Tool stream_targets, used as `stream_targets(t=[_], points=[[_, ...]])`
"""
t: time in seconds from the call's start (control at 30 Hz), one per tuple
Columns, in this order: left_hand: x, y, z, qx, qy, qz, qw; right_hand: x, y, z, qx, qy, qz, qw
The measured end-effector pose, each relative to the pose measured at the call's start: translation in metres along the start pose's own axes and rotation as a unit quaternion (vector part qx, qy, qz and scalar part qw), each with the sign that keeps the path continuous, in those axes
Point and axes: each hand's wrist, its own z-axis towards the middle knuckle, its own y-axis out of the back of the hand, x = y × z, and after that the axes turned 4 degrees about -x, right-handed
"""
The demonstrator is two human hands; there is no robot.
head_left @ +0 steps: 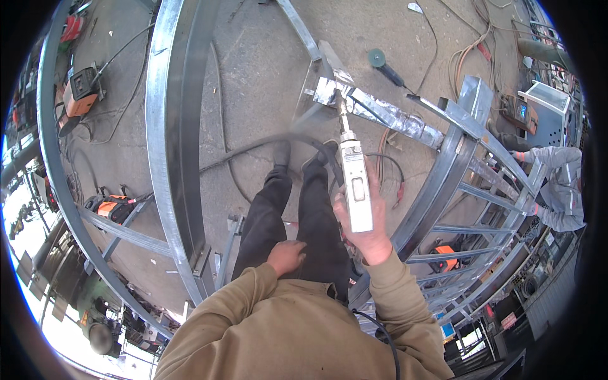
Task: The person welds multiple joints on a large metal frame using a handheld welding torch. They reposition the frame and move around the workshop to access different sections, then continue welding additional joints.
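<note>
My right hand is wrapped round a white handheld welding gun, probably a laser type. Its thin metal nozzle points away from me, with the tip at or close to the end of a shiny silver metal bar. Whether the tip touches the metal, I cannot tell. A thick dark cable arcs leftward across the floor from near the gun. My left hand lies on my thigh with nothing visible in it, its fingers partly hidden.
Tall galvanized steel beams stand at left, and a ladder-like steel frame at right. An angle grinder lies beyond the bar. Orange-and-black machines sit on the floor. Another person in grey works at far right. Cables cross the floor.
</note>
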Motion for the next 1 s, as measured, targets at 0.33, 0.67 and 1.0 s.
stream_targets(t=[0.33,0.67,1.0], points=[[-0.002,0.0,0.001,-0.042,-0.01,0.007,0.999,0.006,0.011,0.003,0.015,-0.055,0.066,0.996],[0.001,-0.002,0.002,-0.022,0.011,0.022,0.999,0.025,0.016,0.007,0.015,-0.068,0.032,0.997],[-0.091,0.138,0.018,-0.252,-0.048,-0.1,0.961,0.014,0.027,-0.011,0.001,-0.041,0.056,0.998]])
